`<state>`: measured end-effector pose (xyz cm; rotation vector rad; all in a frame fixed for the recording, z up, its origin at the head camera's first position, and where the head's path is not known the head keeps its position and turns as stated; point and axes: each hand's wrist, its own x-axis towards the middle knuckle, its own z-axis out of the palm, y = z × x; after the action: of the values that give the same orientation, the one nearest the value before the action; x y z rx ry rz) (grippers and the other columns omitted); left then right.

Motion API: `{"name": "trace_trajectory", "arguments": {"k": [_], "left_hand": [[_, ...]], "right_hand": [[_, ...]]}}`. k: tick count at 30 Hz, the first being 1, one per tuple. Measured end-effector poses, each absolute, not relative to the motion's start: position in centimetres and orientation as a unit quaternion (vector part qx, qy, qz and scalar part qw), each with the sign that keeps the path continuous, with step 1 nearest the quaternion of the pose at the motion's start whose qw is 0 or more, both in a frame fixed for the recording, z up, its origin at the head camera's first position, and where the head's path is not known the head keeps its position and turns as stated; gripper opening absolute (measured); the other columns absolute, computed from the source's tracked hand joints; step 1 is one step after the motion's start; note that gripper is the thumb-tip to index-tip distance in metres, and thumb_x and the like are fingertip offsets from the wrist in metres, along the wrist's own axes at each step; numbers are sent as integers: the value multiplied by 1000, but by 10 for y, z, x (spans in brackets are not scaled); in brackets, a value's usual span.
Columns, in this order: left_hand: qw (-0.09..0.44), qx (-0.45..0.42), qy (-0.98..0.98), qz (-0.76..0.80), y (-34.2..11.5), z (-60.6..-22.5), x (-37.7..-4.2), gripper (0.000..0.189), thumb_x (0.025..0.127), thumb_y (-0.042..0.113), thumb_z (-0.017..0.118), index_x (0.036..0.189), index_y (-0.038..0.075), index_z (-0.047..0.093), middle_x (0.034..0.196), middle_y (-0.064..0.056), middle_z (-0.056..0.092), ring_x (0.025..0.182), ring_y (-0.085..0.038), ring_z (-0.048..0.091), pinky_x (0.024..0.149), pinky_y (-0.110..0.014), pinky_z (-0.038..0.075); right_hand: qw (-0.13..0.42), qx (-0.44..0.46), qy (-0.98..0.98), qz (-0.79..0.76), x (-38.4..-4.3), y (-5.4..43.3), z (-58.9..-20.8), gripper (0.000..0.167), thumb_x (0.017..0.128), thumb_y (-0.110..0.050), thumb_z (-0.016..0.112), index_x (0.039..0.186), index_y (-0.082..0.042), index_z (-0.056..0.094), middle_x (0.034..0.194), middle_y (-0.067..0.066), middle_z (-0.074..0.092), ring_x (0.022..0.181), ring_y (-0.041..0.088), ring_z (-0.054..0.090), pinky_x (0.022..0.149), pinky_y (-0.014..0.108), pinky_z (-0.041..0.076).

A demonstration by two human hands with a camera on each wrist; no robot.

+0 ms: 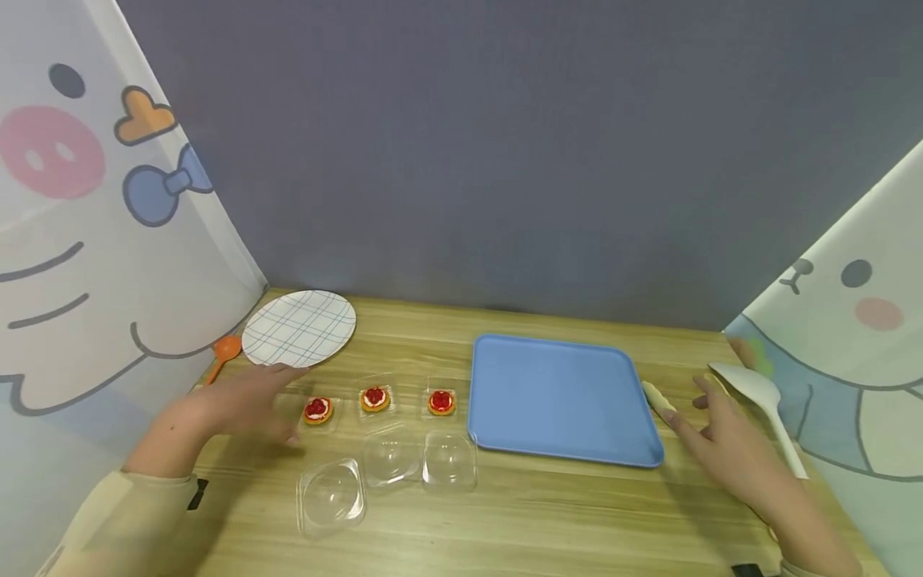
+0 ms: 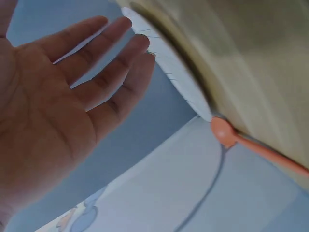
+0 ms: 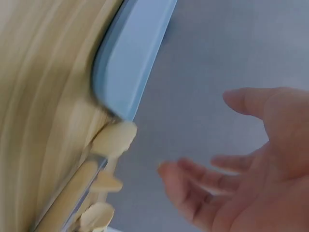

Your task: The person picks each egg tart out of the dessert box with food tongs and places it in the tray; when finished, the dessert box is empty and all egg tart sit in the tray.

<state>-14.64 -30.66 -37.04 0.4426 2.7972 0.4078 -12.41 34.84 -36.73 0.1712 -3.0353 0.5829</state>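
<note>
My left hand (image 1: 248, 402) spread near three round red-topped tarts (image 1: 375, 399) my head view alone shows, my right hand (image 1: 731, 449) loosely spread beside a pale round-ended utensil (image 3: 116, 139), perhaps wooden

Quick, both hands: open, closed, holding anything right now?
Left hand: open, holding nothing, near the round blue-checked white plate.
Right hand: open, holding nothing, right of the rectangular blue tray.

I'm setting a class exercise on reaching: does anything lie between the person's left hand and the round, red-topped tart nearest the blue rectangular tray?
Yes: along the wooden table, the similar left tart and middle tart lie between the left hand and that right tart. Nothing visible blocks a path above them.
</note>
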Motion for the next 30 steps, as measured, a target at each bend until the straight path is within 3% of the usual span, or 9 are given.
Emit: {"name": "trace_trajectory", "arguments": {"k": [5, 7, 10, 13, 20, 25, 30], "left_hand": [[146, 162, 962, 163, -316, -381, -146, 116, 65, 54, 98, 156, -1, 49, 153, -26, 59, 142, -58, 50, 110, -71, 47], [156, 172, 955, 186, -320, -384, -145, 114, 67, 50, 98, 155, -3, 49, 150, -23, 63, 140, -55, 53, 110, -70, 48], [169, 182, 945, 213, -325, -387, -144, 110, 68, 46, 99, 154, -3, 49, 146, -22, 65, 138, -50, 57, 110, -69, 48], [166, 193, 942, 216, -327, -389, -143, 109, 69, 47, 98, 154, -1, 49, 144, -22, 66, 137, -49, 59, 110, -69, 48], [156, 200, 943, 215, -326, -392, -145, 111, 70, 50, 98, 154, -2, 48, 143, -22, 66, 137, -50, 58, 110, -71, 47], [155, 205, 942, 214, -325, -393, -147, 113, 69, 52, 97, 154, -4, 48, 144, -24, 66, 137, -51, 58, 110, -71, 47], [151, 213, 942, 213, -323, -394, -150, 115, 69, 55, 96, 154, -4, 47, 143, -23, 66, 136, -49, 60, 110, -69, 48]], "right_hand": [[87, 47, -985, 143, -124, 361, -380, 98, 104, -43, 67, 162, 16, 15, 143, 55, 36, 117, 76, 44, 92, 82, 41], [77, 31, -990, 115, -125, 364, -383, 104, 102, -48, 68, 162, 17, 13, 143, 58, 34, 118, 81, 38, 94, 85, 37], [29, 5, -997, 77, -125, 368, -386, 113, 102, -59, 64, 161, 20, 7, 142, 60, 31, 116, 84, 36, 89, 87, 40], [-7, -9, -999, 54, -125, 372, -388, 118, 102, -65, 59, 157, 25, 6, 137, 63, 33, 115, 84, 39, 82, 87, 45], [-24, -17, -999, 44, -127, 386, -393, 123, 103, -67, 55, 141, 39, 6, 98, 62, 51, 85, 77, 58, 69, 76, 53], [-99, -56, -991, 67, -130, 396, -398, 132, 102, -75, 44, 143, 38, -10, 112, 66, 47, 91, 73, 62, 71, 72, 56], [-161, -83, -980, 80, -133, 409, -404, 135, 100, -83, 37, 140, 39, -6, 111, 63, 50, 89, 67, 66, 69, 65, 58]]}}
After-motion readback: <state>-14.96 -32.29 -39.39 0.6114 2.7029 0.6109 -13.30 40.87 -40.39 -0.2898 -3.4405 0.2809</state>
